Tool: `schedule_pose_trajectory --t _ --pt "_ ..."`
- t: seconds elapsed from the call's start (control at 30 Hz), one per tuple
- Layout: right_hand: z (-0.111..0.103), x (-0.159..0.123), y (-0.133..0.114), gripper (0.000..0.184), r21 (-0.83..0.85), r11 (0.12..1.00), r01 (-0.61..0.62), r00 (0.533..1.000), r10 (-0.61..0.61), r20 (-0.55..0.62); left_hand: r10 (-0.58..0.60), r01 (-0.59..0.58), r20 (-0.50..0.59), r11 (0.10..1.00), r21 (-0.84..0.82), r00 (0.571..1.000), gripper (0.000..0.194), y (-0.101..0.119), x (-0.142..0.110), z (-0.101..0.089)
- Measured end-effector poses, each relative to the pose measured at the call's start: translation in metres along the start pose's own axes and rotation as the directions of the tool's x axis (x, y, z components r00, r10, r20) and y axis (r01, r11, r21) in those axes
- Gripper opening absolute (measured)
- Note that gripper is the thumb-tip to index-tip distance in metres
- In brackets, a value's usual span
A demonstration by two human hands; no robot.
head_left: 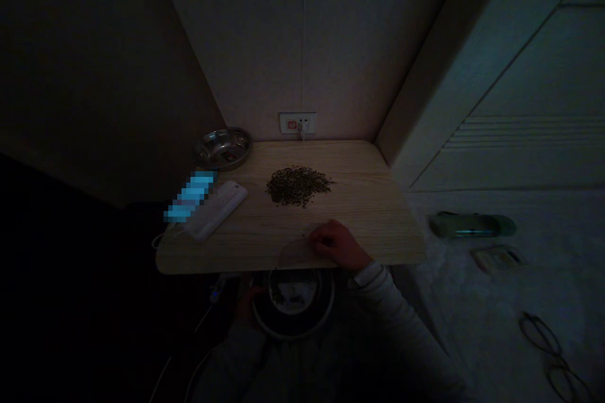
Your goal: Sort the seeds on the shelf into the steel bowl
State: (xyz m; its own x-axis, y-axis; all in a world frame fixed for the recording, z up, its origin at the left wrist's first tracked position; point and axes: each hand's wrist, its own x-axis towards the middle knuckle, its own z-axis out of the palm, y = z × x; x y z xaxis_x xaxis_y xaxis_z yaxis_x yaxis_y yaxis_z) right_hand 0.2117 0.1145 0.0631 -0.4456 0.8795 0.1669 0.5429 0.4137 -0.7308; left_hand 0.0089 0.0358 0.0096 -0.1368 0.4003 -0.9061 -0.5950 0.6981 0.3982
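Note:
A pile of small dark seeds (299, 186) lies in the middle of a small wooden table (373, 214). My right hand (336, 244) rests near the table's front edge with fingers curled, beside a thin pale card or sheet (293, 253); what the fingers pinch is too dim to make out. Below the table edge my left hand (246, 305) holds a round bowl (293, 305) by its left rim. The bowl has some dark seeds and pale bits inside.
A metal dish (223, 148) stands at the table's back left. A lit phone (190, 196) and a white oblong case (217, 209) lie at the left, with cables hanging off. A wall socket (297, 122) is behind. On the floor lie spectacles (553, 352) and a green object (472, 225).

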Motion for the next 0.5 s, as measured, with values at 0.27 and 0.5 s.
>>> schedule_pose_trajectory --t 0.27,0.5 --pt "0.002 -0.002 0.008 0.016 0.257 0.959 -0.121 0.973 0.166 -0.160 -0.050 0.051 -0.046 0.998 0.021 0.998 0.046 0.006 -0.015 0.008" --pt "0.002 0.000 0.000 0.014 -0.017 0.999 0.050 0.999 -0.050 0.014 0.003 -0.003 0.002 0.996 -0.093 1.000 0.046 0.002 -0.017 0.009"
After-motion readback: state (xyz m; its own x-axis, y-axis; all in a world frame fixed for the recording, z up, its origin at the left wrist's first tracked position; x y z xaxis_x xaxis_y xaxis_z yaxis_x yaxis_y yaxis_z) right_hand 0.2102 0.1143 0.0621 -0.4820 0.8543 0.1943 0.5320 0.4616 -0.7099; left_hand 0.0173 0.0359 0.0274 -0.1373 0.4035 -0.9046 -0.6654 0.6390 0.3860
